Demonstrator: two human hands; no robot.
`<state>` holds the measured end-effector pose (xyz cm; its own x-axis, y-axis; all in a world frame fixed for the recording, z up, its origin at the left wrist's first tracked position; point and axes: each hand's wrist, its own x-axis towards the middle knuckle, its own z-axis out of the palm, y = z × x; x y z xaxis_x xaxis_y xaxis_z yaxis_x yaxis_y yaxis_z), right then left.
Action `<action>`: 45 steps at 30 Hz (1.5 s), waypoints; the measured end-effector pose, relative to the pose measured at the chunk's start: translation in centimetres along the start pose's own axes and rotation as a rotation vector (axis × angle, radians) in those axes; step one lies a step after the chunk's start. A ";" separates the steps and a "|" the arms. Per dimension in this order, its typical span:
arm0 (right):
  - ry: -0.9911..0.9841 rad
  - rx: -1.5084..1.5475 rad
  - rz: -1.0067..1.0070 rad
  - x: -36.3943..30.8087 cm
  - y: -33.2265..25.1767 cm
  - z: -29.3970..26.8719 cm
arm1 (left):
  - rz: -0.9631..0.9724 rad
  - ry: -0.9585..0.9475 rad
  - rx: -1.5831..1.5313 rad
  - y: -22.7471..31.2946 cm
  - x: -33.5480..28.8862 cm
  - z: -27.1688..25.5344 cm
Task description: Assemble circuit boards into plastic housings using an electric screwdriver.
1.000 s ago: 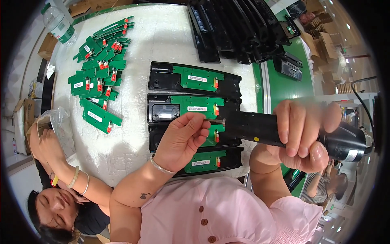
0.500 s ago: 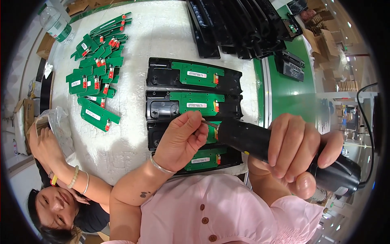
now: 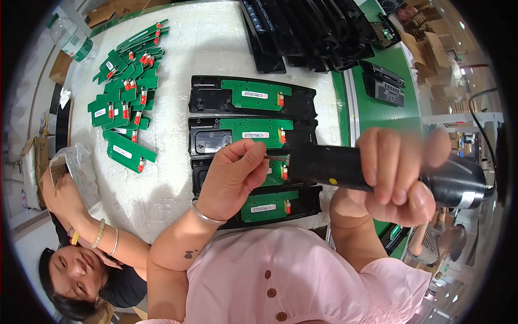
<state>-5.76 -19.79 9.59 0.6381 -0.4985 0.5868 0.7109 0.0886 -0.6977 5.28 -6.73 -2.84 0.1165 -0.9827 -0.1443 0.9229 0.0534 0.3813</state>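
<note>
My right hand (image 3: 396,175) is wrapped round a black electric screwdriver (image 3: 324,166), held level with its bit pointing left. At the bit's tip, my left hand (image 3: 234,175) is closed in a pinch; whatever sits between thumb and forefinger is too small to make out. Both hands are above a column of several black plastic housings (image 3: 205,96), each with a green circuit board (image 3: 263,135) lying in it. Each board carries a white label and a red-and-white connector. My left hand and the screwdriver partly cover the third housing from the far end.
Loose green boards (image 3: 124,110) lie in a heap at the left, near a plastic bottle (image 3: 73,39). Black housings (image 3: 307,35) are stacked at the far side. Another person's arm (image 3: 75,208) rests by a plastic bag at the left. A cable (image 3: 475,119) hangs at the right.
The screwdriver has swung to nearly level, its rear end rising with my right hand. My left hand has shifted slightly left, still pinching at the bit's tip.
</note>
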 end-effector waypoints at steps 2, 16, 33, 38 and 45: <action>-0.052 -0.088 -0.026 -0.1 0.7 -0.5 | -0.079 0.118 -0.132 -1.0 0.8 1.9; 0.199 -0.307 0.141 0.2 6.7 -4.8 | -0.155 0.167 -0.118 -3.4 -3.2 3.3; 0.036 -0.512 0.261 1.0 7.3 -4.6 | -0.042 0.241 -0.052 -3.0 -2.8 1.6; 0.104 -0.397 0.196 0.5 5.7 -3.3 | -0.016 0.375 -0.147 -2.9 -1.7 2.0; -0.211 -0.094 -0.008 -0.3 -1.0 -0.7 | -0.017 0.262 -0.286 -3.1 -0.9 1.7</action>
<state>-6.86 -20.33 9.85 0.6871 -0.3062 0.6588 0.6919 -0.0008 -0.7220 1.68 -6.28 -2.37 0.1557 -0.9072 -0.3907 0.9863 0.1211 0.1120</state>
